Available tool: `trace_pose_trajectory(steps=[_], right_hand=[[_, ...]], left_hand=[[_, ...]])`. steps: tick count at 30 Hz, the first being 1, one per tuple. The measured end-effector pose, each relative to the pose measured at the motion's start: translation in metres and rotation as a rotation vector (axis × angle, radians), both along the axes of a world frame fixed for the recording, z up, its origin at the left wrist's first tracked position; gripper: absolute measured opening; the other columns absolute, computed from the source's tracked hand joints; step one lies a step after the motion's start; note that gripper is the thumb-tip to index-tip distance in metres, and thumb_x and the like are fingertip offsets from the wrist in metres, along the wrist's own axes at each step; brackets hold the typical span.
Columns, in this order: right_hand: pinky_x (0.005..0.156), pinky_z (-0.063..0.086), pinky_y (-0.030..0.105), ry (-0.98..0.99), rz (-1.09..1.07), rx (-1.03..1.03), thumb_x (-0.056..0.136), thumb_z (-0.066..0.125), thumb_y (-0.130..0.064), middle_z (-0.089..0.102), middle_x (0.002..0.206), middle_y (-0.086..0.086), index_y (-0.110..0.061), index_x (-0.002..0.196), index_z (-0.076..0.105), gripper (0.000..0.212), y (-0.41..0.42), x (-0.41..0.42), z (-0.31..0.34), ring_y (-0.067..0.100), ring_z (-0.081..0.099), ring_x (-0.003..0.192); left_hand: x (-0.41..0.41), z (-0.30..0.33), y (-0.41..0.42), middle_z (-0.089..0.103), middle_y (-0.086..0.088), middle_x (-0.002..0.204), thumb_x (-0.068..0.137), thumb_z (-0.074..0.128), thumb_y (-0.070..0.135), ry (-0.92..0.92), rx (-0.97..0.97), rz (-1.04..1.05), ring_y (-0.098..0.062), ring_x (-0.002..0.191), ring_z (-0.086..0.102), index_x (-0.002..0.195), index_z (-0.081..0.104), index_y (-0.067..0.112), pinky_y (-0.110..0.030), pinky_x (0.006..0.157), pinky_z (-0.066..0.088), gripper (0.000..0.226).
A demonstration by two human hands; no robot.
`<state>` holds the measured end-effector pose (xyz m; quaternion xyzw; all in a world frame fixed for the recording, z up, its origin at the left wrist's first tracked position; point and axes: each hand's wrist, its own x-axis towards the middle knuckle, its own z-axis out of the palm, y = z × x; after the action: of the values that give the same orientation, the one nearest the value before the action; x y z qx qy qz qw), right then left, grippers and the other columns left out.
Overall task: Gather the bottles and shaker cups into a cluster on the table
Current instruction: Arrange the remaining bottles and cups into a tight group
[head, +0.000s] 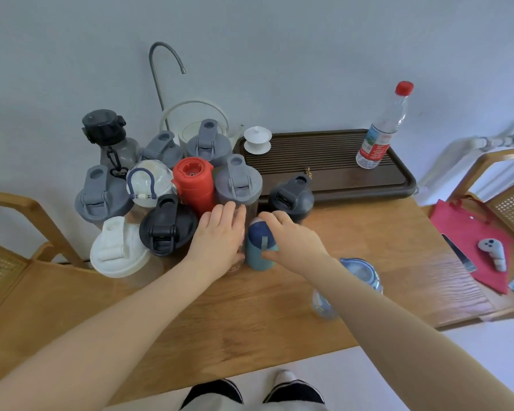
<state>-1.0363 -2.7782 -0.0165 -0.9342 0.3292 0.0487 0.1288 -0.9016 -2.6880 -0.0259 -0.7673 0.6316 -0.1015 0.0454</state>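
Near the tabletop (250,315) edge, both hands are closing up the cluster.
Right hand (294,238) is gripping the teal bottle (260,247), pressing it toward the packed shaker cups (238,182); left hand (220,235) is lying flat and released against a clear cup, steadying. Farther back, a water bottle (383,126) is standing apart on the dark tray (398,179) by the pale wall.

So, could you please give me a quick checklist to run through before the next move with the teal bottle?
1. Right hand around the teal bottle: ok.
2. Teal bottle upright: ok.
3. Left hand steadying a clear cup in the cluster: cannot tell, the cup is mostly hidden.
4. Black shaker cup joined to the cluster: not ok, it stands slightly apart.
5. Red-capped bottle gathered: not ok, it stands on the dark tray.
6. Clear blue-lidded bottle gathered: not ok, it sits under the right forearm.
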Motion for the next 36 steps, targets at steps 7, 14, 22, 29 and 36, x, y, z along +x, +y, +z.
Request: trace_pose_trajectory(steps=[7,14,22,29,36], right_hand=[[0.104,0.033,0.034,-0.03,-0.224,0.0,0.078,0.057,-0.06,0.049,0.135,-0.006,-0.03,0.134,0.038,0.067,0.001,-0.098,0.033,0.019,0.044,0.124],[0.072,0.046,0.028,0.108,-0.257,-0.013,0.072,0.068,-0.052,0.037,0.14,-0.008,-0.038,0.142,0.016,0.089,0.009,-0.114,0.015,0.021,0.057,0.107],[0.064,0.039,0.029,-0.094,-0.197,-0.075,0.077,0.066,-0.042,0.046,0.122,-0.002,-0.025,0.124,0.042,0.056,-0.01,-0.074,0.007,0.024,0.056,0.101],[0.067,0.04,0.028,-0.139,-0.048,-0.105,0.08,0.064,-0.04,0.044,0.13,-0.001,-0.025,0.132,0.039,0.059,-0.027,-0.042,0.006,0.023,0.05,0.109],[0.092,0.044,0.035,-0.075,0.034,-0.076,0.078,0.059,-0.057,0.042,0.134,0.002,-0.022,0.137,0.035,0.073,-0.041,-0.041,0.008,0.024,0.046,0.119]], left_hand=[[-0.021,-0.004,-0.02,0.063,-0.012,0.12,0.043,0.086,0.032,-0.093,0.032,-0.338,-0.027,0.111,0.051,0.11,0.062,0.015,-0.036,0.09,0.04,0.073],[-0.025,-0.015,-0.034,0.019,-0.019,0.15,0.084,0.061,0.016,-0.011,0.135,-0.259,-0.034,0.126,0.035,0.143,0.008,0.02,-0.041,0.1,0.035,0.08],[-0.018,-0.012,-0.033,0.046,-0.014,0.135,0.078,0.065,0.011,0.036,0.088,-0.229,-0.032,0.105,0.053,0.134,0.037,0.017,-0.04,0.083,0.043,0.063],[-0.019,-0.013,-0.034,0.068,-0.011,0.102,0.042,0.088,0.016,0.046,0.003,-0.223,-0.029,0.071,0.064,0.107,0.062,0.016,-0.035,0.059,0.052,0.069],[-0.021,-0.008,-0.03,0.061,-0.009,0.119,0.057,0.08,0.034,0.192,0.024,-0.214,-0.028,0.103,0.061,0.123,0.052,0.016,-0.039,0.082,0.05,0.073]])
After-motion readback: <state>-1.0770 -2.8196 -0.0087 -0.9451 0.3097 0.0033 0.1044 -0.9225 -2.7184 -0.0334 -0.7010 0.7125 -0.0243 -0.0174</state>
